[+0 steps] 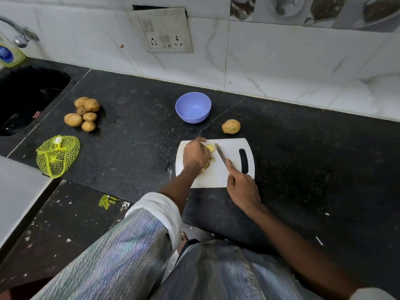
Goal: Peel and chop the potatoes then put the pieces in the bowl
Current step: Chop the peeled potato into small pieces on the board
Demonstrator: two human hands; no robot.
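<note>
A white cutting board (pixel 234 146) lies on the black counter. My left hand (pixel 194 154) covers a potato on it, fingers curled over it; a yellow cut piece (pixel 210 147) shows beside the fingers, and small peels or pieces (pixel 207 165) lie under the hand. My right hand (pixel 242 187) grips a knife (pixel 220 155) whose blade points up-left toward the cut piece. A blue bowl (pixel 193 107) stands empty behind the board. One unpeeled potato (pixel 231 126) rests to the bowl's right.
Several unpeeled potatoes (pixel 83 114) sit in a heap at the left, near a yellow mesh bag (pixel 56 155). A dark sink (pixel 28 94) with a tap (pixel 20 32) is at far left. The tiled wall with a socket plate (pixel 166 31) runs behind.
</note>
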